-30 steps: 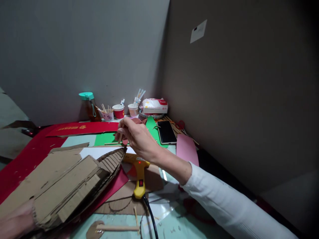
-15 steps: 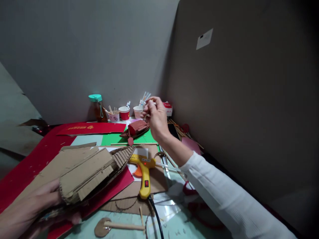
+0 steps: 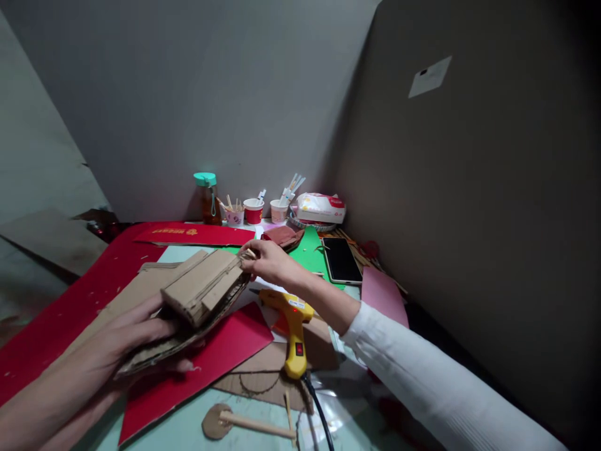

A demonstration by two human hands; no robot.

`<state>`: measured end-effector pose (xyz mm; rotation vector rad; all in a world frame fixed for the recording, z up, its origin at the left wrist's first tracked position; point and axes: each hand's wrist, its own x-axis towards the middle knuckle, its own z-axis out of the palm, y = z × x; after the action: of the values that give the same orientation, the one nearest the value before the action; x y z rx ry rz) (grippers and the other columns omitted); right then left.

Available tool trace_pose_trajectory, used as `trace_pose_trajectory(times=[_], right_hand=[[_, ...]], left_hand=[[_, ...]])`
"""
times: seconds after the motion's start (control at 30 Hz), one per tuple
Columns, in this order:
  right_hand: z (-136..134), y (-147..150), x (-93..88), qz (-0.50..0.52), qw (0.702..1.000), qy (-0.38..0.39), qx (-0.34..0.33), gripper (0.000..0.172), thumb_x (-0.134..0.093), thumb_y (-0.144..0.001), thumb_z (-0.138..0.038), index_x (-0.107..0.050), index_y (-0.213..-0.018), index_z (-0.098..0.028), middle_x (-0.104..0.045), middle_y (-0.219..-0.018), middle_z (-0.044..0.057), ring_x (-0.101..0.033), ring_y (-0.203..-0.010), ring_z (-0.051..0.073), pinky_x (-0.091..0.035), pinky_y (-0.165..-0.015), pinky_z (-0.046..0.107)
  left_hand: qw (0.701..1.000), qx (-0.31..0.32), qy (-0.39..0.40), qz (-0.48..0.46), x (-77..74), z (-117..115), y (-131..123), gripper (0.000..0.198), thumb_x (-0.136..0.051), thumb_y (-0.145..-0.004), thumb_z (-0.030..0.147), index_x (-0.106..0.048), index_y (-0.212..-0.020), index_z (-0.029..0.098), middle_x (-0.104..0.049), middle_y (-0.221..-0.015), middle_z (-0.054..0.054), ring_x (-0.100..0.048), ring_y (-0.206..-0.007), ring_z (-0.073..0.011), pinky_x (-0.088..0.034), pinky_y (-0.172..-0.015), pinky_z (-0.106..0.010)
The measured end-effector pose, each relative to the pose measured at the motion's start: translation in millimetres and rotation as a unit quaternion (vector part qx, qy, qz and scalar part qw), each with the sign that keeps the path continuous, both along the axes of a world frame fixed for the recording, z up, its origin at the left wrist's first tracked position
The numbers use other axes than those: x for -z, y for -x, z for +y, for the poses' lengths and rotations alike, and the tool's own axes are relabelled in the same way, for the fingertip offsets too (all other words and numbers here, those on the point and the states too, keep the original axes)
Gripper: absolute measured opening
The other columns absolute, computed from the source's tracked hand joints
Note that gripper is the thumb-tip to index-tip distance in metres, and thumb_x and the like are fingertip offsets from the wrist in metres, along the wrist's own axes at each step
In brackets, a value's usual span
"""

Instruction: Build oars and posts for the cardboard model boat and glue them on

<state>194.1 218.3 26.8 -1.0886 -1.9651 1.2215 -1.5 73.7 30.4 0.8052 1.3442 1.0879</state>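
Note:
My left hand (image 3: pixel 148 329) is closed around the near end of a brown cardboard boat (image 3: pixel 201 285), fingers above and below its hull. The boat has a layered cardboard cover and is tilted, its far end pointing away to the right. At that far end, my right hand (image 3: pixel 267 260) pinches a short pale wooden stick (image 3: pixel 251 254); whether the stick touches the boat I cannot tell. A yellow hot glue gun (image 3: pixel 295 332) with a lit red light lies just below my right wrist. Close to the front lies a paddle (image 3: pixel 256 425) made of a stick and a cardboard disc.
Red card sheets (image 3: pixel 197 363) and cardboard scraps cover much of the table. Behind stand a bottle (image 3: pixel 210 203), a red paper cup (image 3: pixel 254 214) and a tissue pack (image 3: pixel 322 208). A reddish-brown boat (image 3: pixel 284 237) sits behind my right hand; a phone (image 3: pixel 342 260) lies to its right.
My right hand has come down from above the reddish-brown boat to the far end of the cardboard boat. The view has swung left, so things appear farther right.

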Motion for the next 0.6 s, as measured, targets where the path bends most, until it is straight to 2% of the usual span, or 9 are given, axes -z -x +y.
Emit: trace_pose_trajectory(times=[0.1,0.2,0.27,0.4,0.5,0.6], right_hand=[[4.3,7.0,0.6,-0.005,1.000,0.017,0.006,0.012,-0.067,-0.098,-0.026,-0.064,-0.099,-0.014,-0.060,-0.079,-0.004,-0.055,-0.058,0.008,-0.048,-0.052,0.020],[5.2,12.8,-0.9,-0.018,0.999,0.028,0.007,0.014,-0.066,-0.100,-0.027,-0.064,-0.099,-0.014,-0.060,-0.081,-0.003,-0.054,-0.058,0.008,-0.047,-0.051,0.019],[6.8,16.8,-0.1,-0.024,0.999,0.030,0.009,0.013,-0.066,-0.099,-0.026,-0.064,-0.100,-0.014,-0.061,-0.083,-0.002,-0.055,-0.060,0.008,-0.048,-0.052,0.020],[11.7,21.9,5.2,-0.026,0.999,0.028,0.017,0.010,-0.067,-0.097,-0.021,-0.063,-0.104,-0.014,-0.061,-0.087,-0.002,-0.056,-0.064,0.009,-0.048,-0.054,0.021],[12.5,21.9,8.5,-0.014,0.999,0.021,0.019,0.011,-0.068,-0.092,-0.013,-0.063,-0.102,-0.015,-0.059,-0.086,-0.003,-0.052,-0.063,0.009,-0.045,-0.054,0.020],[9.3,21.2,8.9,0.004,1.000,0.019,0.015,0.020,-0.065,-0.084,-0.002,-0.063,-0.100,-0.015,-0.056,-0.080,-0.005,-0.045,-0.059,0.008,-0.040,-0.055,0.021]], left_hand=[[0.999,0.027,0.033,-0.032,7.4,5.3,6.6,0.084,-0.086,-0.071,0.031,-0.050,-0.146,0.038,-0.068,-0.140,-0.003,-0.071,-0.114,-0.0366,-0.068,-0.076,-0.040],[0.993,0.028,0.077,-0.082,17.8,7.0,10.8,0.090,-0.091,-0.068,0.031,-0.049,-0.147,0.031,-0.068,-0.140,-0.006,-0.069,-0.120,-0.0327,-0.064,-0.089,-0.034],[0.992,0.033,0.086,-0.085,21.3,6.0,9.4,0.094,-0.094,-0.063,0.030,-0.050,-0.146,0.026,-0.069,-0.139,-0.010,-0.071,-0.116,-0.0334,-0.065,-0.088,-0.036],[0.995,0.030,0.067,-0.068,21.3,2.9,3.9,0.095,-0.096,-0.061,0.026,-0.051,-0.144,0.027,-0.068,-0.138,-0.011,-0.076,-0.103,-0.0348,-0.069,-0.079,-0.043],[0.996,0.033,0.057,-0.053,21.2,0.6,3.4,0.091,-0.094,-0.066,0.028,-0.049,-0.146,0.026,-0.072,-0.130,-0.010,-0.075,-0.106,-0.0314,-0.068,-0.083,-0.039],[0.998,0.045,0.045,-0.027,22.6,-2.3,4.9,0.085,-0.090,-0.069,0.026,-0.051,-0.144,0.024,-0.074,-0.126,-0.010,-0.073,-0.110,-0.0307,-0.066,-0.085,-0.034]])
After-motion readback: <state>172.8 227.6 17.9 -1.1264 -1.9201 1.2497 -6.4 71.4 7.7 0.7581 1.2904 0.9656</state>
